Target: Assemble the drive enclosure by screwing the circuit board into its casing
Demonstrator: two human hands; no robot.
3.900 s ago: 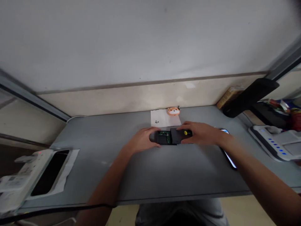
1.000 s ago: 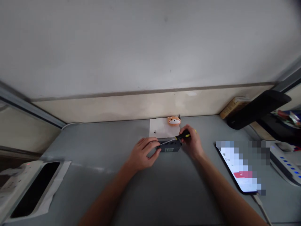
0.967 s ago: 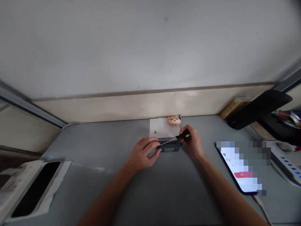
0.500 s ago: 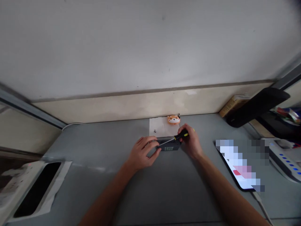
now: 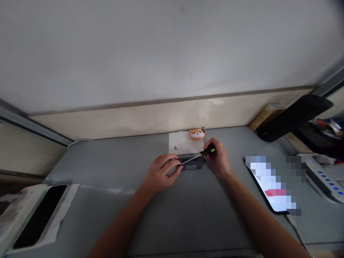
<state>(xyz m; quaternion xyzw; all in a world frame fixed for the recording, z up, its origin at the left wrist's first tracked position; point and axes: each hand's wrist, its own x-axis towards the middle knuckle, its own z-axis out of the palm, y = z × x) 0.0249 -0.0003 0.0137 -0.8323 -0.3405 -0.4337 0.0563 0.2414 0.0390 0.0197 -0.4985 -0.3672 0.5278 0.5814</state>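
So right now it looks like a screwdriver job, and I'd guess the step in hand is working a fastener near one end of that dark box (image 5: 197, 166), though the tip is tucked by the fingers and too small to make out properly. The box sits on the grey table (image 5: 150, 222), just in front of the white paper (image 5: 179, 141). Left hand (image 5: 162, 173) has its thumb and fingers closed around the box's left end, pretty snug; right hand (image 5: 219, 159) has its fingers wrapped round the screwdriver (image 5: 206, 151), shaft slanting down and leftward over the box. IMO the next move calls for the box held dead still and the tip well seated, because that slant could make it slip. Material-wise: the box is a matte, probably plastic block with a row of vent slots and a pale label, the screwdriver handle is chunky black with yellow bits on a thin metal shaft, and the paper is flat and matte with tiny dark bits (image 5: 175, 147) on it, maybe screws.
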